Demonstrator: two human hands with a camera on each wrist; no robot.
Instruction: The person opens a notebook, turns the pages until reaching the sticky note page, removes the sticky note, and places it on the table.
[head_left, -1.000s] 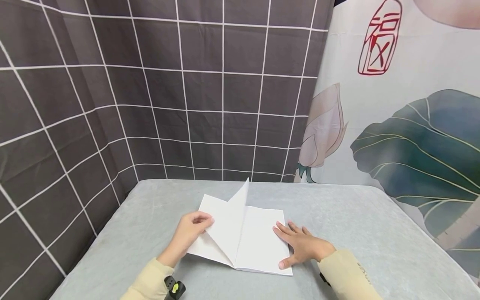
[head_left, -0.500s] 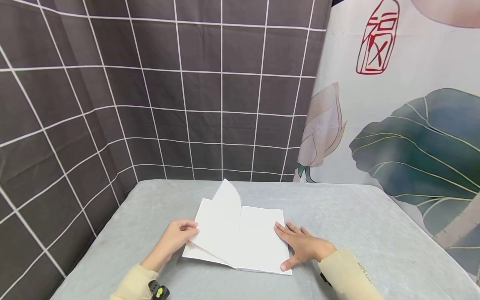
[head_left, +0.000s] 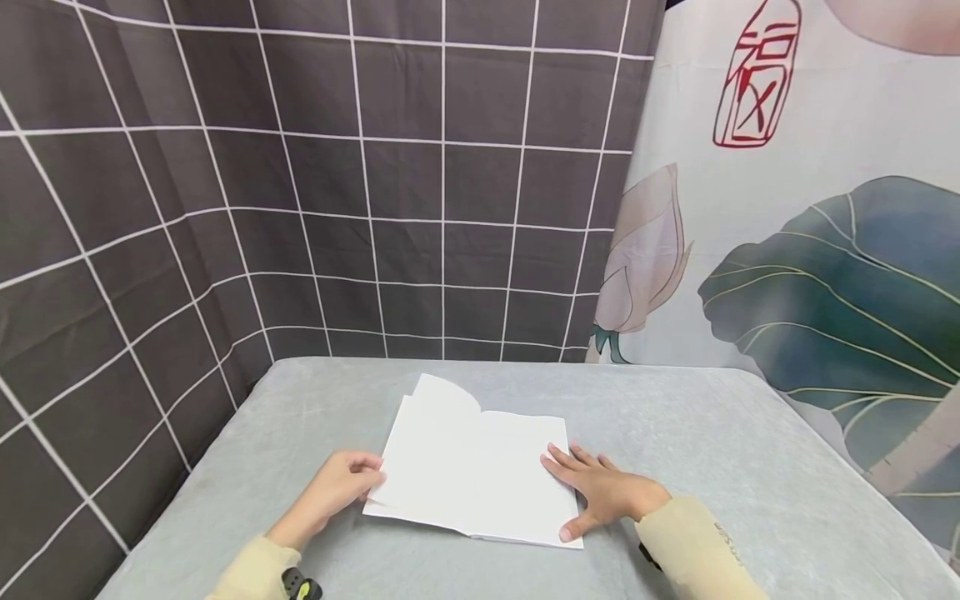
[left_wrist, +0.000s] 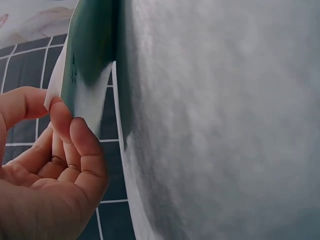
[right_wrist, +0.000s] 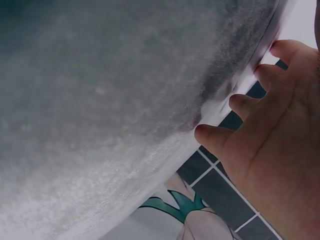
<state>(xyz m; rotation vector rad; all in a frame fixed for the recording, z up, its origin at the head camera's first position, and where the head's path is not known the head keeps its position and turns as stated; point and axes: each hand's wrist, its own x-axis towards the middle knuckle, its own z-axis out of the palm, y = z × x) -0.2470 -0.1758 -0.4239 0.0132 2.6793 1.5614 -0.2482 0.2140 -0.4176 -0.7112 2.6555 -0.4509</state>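
An open notebook (head_left: 495,483) with white pages lies on the table in the head view. At its left edge my left hand (head_left: 337,486) pinches a page (head_left: 444,398), whose far corner curls up past the left half. Seen from the left wrist, the thumb and fingers of this hand (left_wrist: 65,170) meet at the paper's edge, beside the notebook's green cover (left_wrist: 90,50) with small dark writing. My right hand (head_left: 606,490) rests on the right edge of the notebook with fingers spread; in the right wrist view its fingertips (right_wrist: 205,132) come down at the tabletop.
The grey-covered table (head_left: 675,417) extends around the notebook on all sides. Behind it hangs a dark curtain (head_left: 405,183) with white grid lines, and at the right a white cloth (head_left: 697,108) printed with lotus shapes and a red seal.
My left hand has drawn leftward and toward me with the page, which has swung from standing upright down over the left half. The right hand has stayed in place.
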